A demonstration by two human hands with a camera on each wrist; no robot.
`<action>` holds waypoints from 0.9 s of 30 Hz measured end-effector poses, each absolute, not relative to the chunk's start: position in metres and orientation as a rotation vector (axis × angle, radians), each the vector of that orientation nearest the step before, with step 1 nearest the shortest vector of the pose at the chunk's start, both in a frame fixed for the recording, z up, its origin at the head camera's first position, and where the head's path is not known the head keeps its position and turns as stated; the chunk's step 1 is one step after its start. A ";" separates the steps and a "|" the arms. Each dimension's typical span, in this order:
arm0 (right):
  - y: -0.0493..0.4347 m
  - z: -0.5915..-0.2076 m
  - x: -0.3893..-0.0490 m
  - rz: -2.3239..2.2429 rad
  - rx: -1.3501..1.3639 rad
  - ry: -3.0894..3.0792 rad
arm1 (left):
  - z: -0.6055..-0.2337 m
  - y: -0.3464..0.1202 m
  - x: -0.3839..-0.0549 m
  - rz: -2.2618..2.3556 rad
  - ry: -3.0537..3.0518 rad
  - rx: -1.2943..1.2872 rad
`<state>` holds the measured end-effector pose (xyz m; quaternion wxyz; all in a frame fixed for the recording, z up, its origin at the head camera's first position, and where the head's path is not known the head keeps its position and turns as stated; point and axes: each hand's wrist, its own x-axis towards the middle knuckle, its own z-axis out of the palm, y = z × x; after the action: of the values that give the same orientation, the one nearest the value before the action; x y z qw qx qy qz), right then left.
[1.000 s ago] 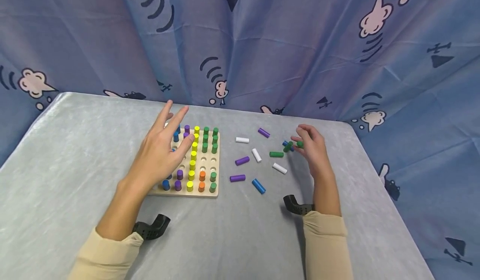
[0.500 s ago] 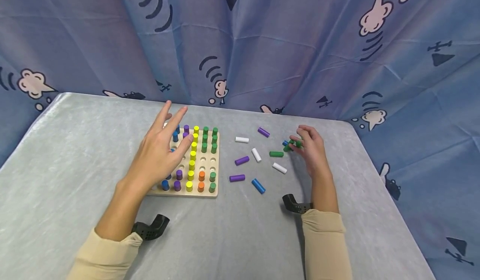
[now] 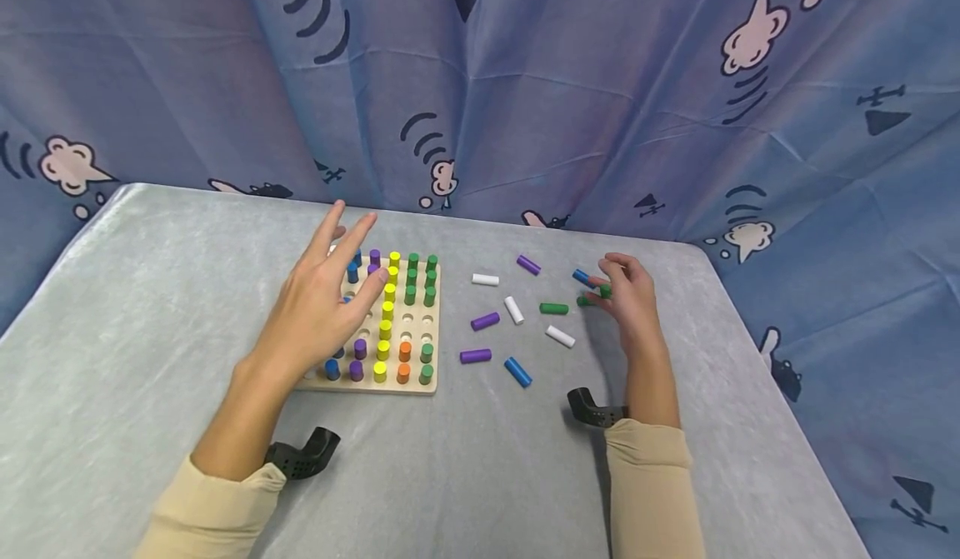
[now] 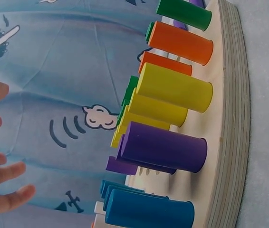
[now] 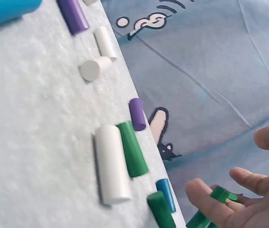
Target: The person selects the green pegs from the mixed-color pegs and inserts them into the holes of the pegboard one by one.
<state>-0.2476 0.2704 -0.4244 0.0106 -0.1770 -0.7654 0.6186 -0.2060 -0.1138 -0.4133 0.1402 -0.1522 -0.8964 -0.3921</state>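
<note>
A wooden pegboard (image 3: 412, 389) carries upright blue, purple, yellow, orange and green pegs in rows, with bare holes among the green and orange columns. My left hand (image 3: 318, 305) hovers over its left part, fingers spread, holding nothing and hiding several pegs. On the right, my right hand (image 3: 630, 296) holds green pegs (image 5: 220, 194) in its bent fingers. Another green peg (image 5: 160, 209) lies on the table just by the fingertips, and a blue peg (image 3: 581, 277) lies right behind it.
Loose pegs lie between board and right hand: a green one (image 3: 553, 309), white ones (image 3: 560, 336), purple ones (image 3: 476, 356) and a blue one (image 3: 517, 371). A pale cloth covers the table (image 3: 480, 476). A patterned blue curtain (image 3: 525, 109) hangs along its back edge.
The right hand has shifted slightly right. The green peg that stood tilted at its fingertips now lies lower on the table, and more of the blue peg shows. The left hand stays put.
</note>
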 end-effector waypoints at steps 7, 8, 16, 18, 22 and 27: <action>0.278 -0.424 -0.245 1.814 -0.585 -2.516 | -0.413 -0.114 -0.206 -1.136 -2.619 -0.434; 0.278 -0.424 -0.245 1.784 -0.570 -2.544 | -0.413 -0.114 -0.206 -1.138 -2.623 -0.435; 0.271 -0.425 -0.245 1.304 -0.119 -2.862 | -0.413 -0.114 -0.205 -1.149 -2.621 -0.447; 0.270 -0.424 -0.245 1.140 0.000 -2.971 | -0.414 -0.114 -0.206 -1.145 -2.621 -0.446; 0.270 -0.423 -0.244 0.875 0.091 -3.127 | -0.413 -0.115 -0.206 -1.139 -2.619 -0.445; 0.276 -0.426 -0.241 0.561 0.076 -3.270 | -0.412 -0.114 -0.206 -1.131 -2.619 -0.452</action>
<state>-0.2409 0.2756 -0.4262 -0.0886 0.0229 -0.9815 0.1684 -0.2056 -0.1141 -0.4125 0.1261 -0.1551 -0.8995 -0.3886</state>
